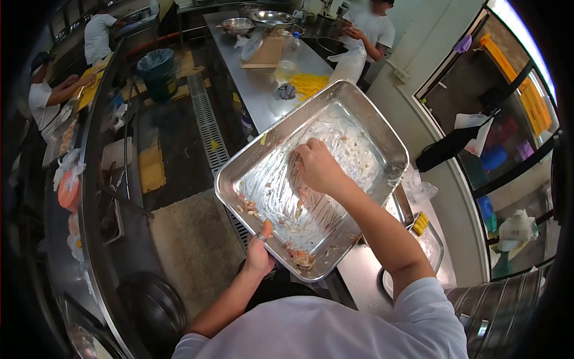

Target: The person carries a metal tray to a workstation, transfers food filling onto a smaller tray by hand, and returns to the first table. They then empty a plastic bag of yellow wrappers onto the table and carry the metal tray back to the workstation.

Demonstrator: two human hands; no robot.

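A large rectangular steel tray (359,105) is tilted up in front of me, its inside smeared with greasy film and scattered food scraps. My left hand (260,254) grips the tray's near rim, thumb over the edge. My right hand (317,167) is inside the tray with fingers curled against the bottom, touching the residue near the middle. Bits of food (299,257) lie gathered along the lower edge and corner.
A long steel counter (257,90) runs ahead with bowls (272,19), a cutting board (266,54) and yellow items (308,84). A person in white stands at its far end; two others work at the left. A bin (156,72) and floor drain (206,122) are in the aisle.
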